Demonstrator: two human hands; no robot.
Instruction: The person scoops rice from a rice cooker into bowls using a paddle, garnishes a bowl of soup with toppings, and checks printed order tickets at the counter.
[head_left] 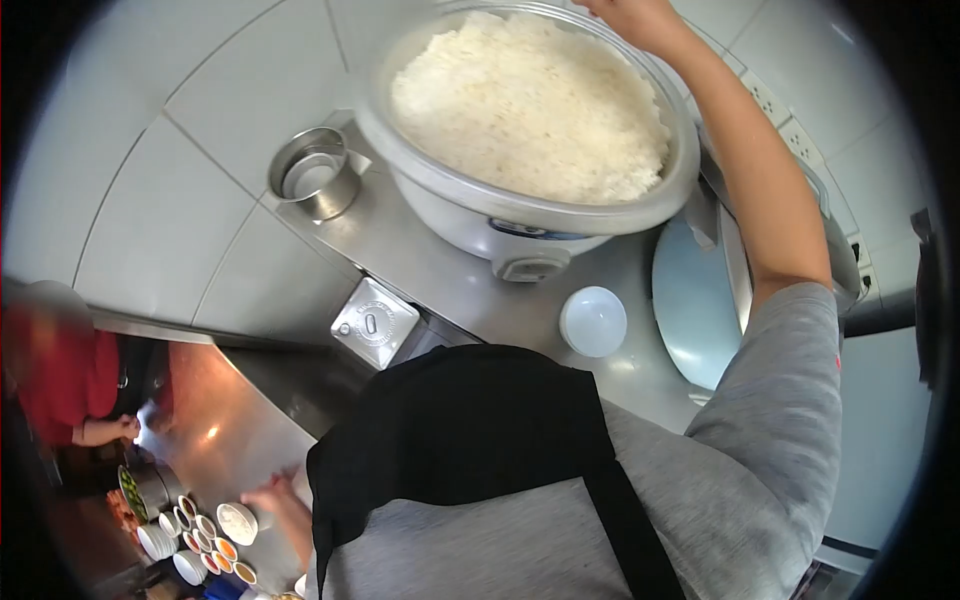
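A large silvery rice cooker full of cooked white rice stands at the top of the view. Above its far right rim is my right hand, cut off by the frame's upper edge. Its fingers look closed, but whatever they grip is out of sight. At lower left, my left hand reaches over the steel counter with fingers apart. It is just beside a white bowl of rice; whether it touches the bowl I cannot tell.
By the cooker stand a white bowl, a steel pot, a metal lid and a large round lid. Several small sauce cups, stacked white dishes and a pot of greens crowd the lower left. A person in red is nearby.
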